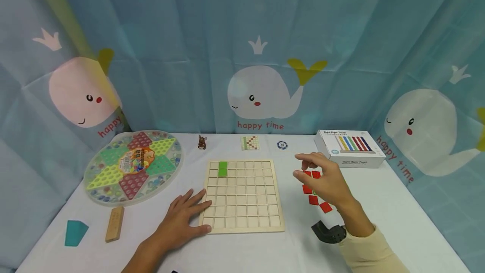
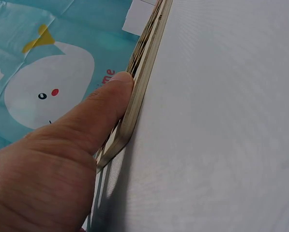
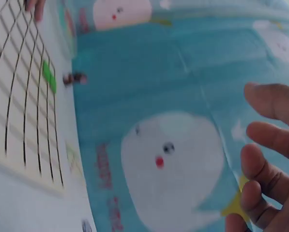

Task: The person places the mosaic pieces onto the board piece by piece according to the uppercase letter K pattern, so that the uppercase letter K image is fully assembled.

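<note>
A wooden grid board lies on the white table, with two green tiles in its upper left cells. My left hand rests at the board's left edge, fingers spread, fingertips and thumb touching the frame. In the left wrist view the thumb lies along the board's rim. To the right of the board, my right hand hovers over several red tiles, thumb and index finger apart with nothing between them. A green tile among the red ones is mostly hidden by this hand.
At the left are a Chinese checkers board, a wooden block and a teal block. Behind the grid board stand a small brown figurine, a pattern card and a chip. A white box sits back right.
</note>
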The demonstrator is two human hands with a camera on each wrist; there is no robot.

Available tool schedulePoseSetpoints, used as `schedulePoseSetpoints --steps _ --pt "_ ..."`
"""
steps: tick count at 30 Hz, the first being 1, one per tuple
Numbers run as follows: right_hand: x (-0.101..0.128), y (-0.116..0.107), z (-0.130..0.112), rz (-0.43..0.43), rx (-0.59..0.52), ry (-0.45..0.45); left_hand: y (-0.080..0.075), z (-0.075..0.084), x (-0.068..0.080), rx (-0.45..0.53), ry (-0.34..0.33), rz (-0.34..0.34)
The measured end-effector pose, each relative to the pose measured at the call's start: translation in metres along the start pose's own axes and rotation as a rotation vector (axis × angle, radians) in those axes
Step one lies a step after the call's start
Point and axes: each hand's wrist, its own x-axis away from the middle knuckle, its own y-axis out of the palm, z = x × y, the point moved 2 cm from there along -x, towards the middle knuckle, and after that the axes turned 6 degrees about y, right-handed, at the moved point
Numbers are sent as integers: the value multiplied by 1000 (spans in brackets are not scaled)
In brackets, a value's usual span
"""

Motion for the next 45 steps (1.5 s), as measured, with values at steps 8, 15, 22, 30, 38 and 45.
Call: schedulePoseSetpoints --steps 8,15,22,30,38,45 --pt "21 -29 39 52 50 42 -2 0 1 -10 -3 -1" --pt "33 -42 65 63 81 143 0 -2 1 -6 -5 -8" --pt "45 -51 102 65 135 266 1 -2 1 -1 -11 -13" --pt "55 -55 143 2 193 448 2 -2 2 3 -12 -5" --pt "62 -57 164 -163 280 514 4 1 -3 -1 -9 -13" --pt "61 -46 171 -193 358 494 0 2 -1 -17 -16 -15"
